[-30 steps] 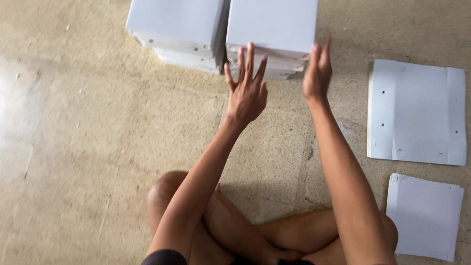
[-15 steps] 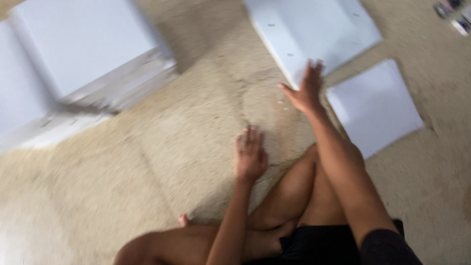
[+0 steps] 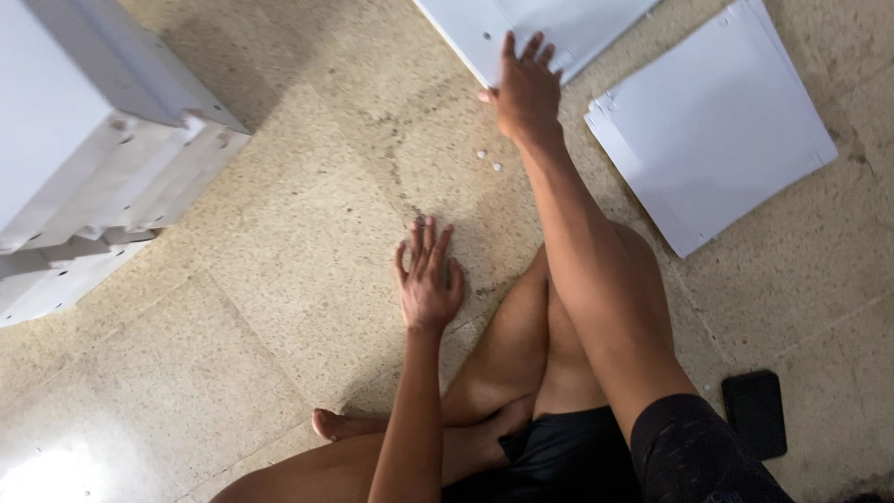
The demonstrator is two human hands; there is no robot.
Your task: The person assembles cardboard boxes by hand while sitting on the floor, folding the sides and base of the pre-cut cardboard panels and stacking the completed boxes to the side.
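The right hand (image 3: pixel 526 88) is laid flat, fingers spread, on the far white panel (image 3: pixel 559 28); the left hand (image 3: pixel 426 279) is braced open on the floor (image 3: pixel 279 279). The panel is best slid evenly.

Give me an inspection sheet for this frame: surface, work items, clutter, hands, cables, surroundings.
Surface: beige speckled stone floor, glare patch at lower left.
Work items: large white flat panel with small holes under the right hand; smaller white flat panel stack beside it.
Clutter: small white pegs loose on the floor; black flat phone by the right thigh.
Hands: right hand flat on the large panel's edge; left hand palm down on the floor, empty.
Cables: nothing seen.
Surroundings: stacked white panels at left; person sits cross-legged.
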